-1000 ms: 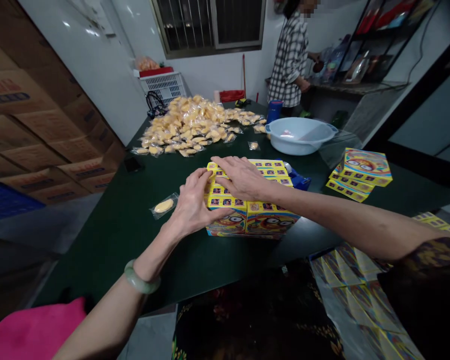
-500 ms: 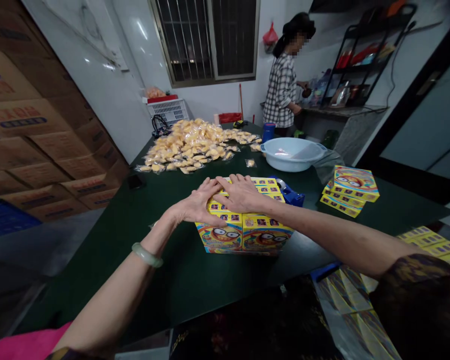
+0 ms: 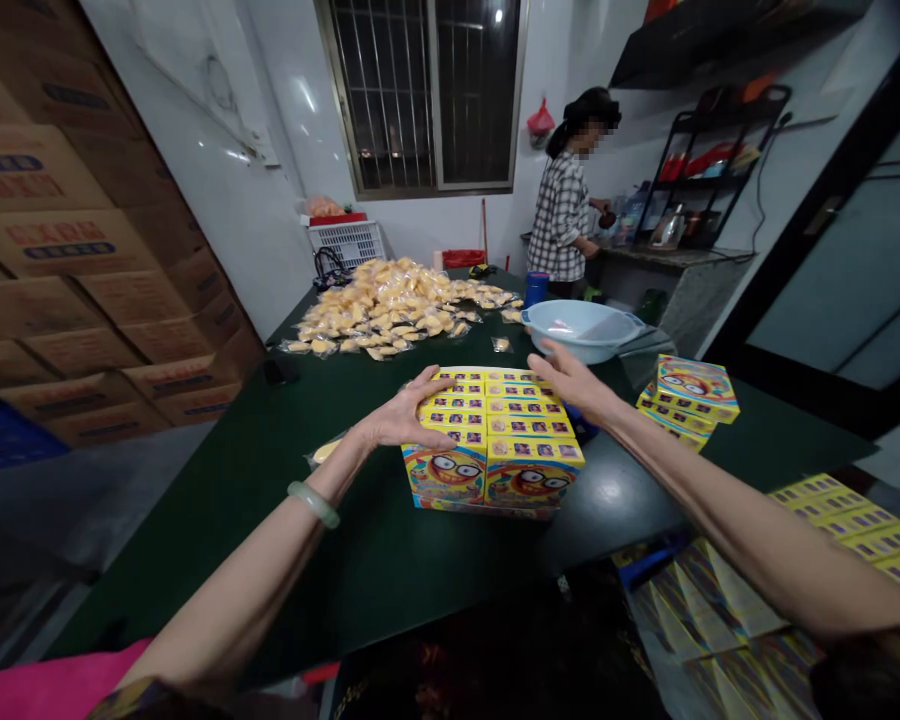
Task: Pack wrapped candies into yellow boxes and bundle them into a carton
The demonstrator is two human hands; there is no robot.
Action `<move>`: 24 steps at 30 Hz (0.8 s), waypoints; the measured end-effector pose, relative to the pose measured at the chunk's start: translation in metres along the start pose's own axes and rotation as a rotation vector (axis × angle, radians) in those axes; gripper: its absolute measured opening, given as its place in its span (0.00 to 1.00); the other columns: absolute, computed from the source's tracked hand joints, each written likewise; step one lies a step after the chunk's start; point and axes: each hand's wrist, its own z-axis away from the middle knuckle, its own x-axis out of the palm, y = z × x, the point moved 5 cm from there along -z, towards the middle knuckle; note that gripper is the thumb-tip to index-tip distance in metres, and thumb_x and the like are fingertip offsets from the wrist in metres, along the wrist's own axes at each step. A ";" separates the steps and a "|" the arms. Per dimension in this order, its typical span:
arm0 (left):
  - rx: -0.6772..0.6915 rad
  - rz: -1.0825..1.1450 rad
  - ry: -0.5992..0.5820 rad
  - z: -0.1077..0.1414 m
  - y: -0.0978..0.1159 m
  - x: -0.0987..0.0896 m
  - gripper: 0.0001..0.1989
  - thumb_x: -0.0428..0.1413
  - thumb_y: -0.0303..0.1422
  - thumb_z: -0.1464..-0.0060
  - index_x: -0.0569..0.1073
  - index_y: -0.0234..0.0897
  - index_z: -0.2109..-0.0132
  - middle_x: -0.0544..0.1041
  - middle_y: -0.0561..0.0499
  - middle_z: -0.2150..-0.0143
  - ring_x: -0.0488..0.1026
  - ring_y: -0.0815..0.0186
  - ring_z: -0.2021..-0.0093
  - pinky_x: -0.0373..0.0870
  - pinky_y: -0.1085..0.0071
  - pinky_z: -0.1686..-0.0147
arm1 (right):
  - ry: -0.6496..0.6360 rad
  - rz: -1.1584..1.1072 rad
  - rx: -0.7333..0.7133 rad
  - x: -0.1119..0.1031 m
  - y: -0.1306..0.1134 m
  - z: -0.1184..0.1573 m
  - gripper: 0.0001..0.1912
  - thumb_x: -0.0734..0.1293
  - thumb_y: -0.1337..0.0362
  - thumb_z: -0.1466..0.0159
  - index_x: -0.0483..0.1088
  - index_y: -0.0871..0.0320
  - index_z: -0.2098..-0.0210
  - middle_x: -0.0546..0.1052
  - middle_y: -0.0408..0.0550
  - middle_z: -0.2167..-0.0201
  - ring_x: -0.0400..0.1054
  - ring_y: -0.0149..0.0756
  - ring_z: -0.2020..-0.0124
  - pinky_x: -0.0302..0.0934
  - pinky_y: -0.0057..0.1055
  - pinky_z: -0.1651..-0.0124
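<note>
A block of yellow cartoon-printed boxes (image 3: 532, 478), packed side by side in two rows, stands on the dark green table (image 3: 360, 575) in front of me. Against the block's left side and top edge lies my left hand (image 3: 412, 412), thumb spread from the fingers. My right hand (image 3: 570, 382) is at the block's far right corner with its fingers apart; whether it touches the boxes is hard to tell. A blue tape dispenser (image 3: 586, 424) is mostly hidden behind my right wrist. One wrapped yellow piece (image 3: 322, 454) lies by my left forearm.
A heap of wrapped yellow pieces (image 3: 397, 305) covers the table's far side, beside a light blue basin (image 3: 581, 325). More yellow boxes (image 3: 690, 388) are stacked to the right. Cartons (image 3: 67, 245) line the left wall. A person in a checked shirt (image 3: 559, 215) stands at the back counter.
My right hand has moved off the top of the boxes to their right rear corner. My left hand has stayed at the left side. The view has shifted slightly.
</note>
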 end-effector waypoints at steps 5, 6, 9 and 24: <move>-0.035 0.050 0.089 0.027 0.005 -0.003 0.52 0.64 0.55 0.64 0.57 0.39 0.35 0.41 0.35 0.29 0.40 0.42 0.30 0.47 0.43 0.36 | -0.130 -0.085 0.055 0.038 0.004 0.007 0.32 0.57 0.45 0.36 0.59 0.58 0.38 0.70 0.60 0.44 0.69 0.46 0.48 0.65 0.43 0.50; -0.070 0.054 0.103 0.036 0.005 -0.005 0.53 0.64 0.56 0.65 0.56 0.38 0.34 0.40 0.35 0.28 0.39 0.42 0.30 0.47 0.43 0.36 | -0.156 -0.093 0.054 0.046 0.000 0.005 0.32 0.58 0.46 0.36 0.59 0.57 0.38 0.69 0.59 0.44 0.69 0.44 0.49 0.66 0.42 0.50; -0.191 0.047 0.121 0.063 0.002 -0.011 0.54 0.62 0.57 0.64 0.55 0.38 0.34 0.39 0.37 0.28 0.39 0.44 0.29 0.46 0.49 0.34 | -0.244 -0.108 0.037 0.067 -0.016 -0.002 0.32 0.61 0.50 0.37 0.60 0.60 0.38 0.66 0.61 0.42 0.69 0.42 0.49 0.66 0.36 0.50; -0.183 -0.645 -0.126 0.057 0.068 -0.003 0.46 0.55 0.56 0.53 0.54 0.39 0.33 0.47 0.35 0.29 0.37 0.36 0.31 0.51 0.36 0.42 | -0.194 0.026 -0.011 0.074 -0.028 -0.007 0.28 0.59 0.55 0.34 0.60 0.63 0.39 0.65 0.62 0.42 0.62 0.47 0.41 0.56 0.40 0.41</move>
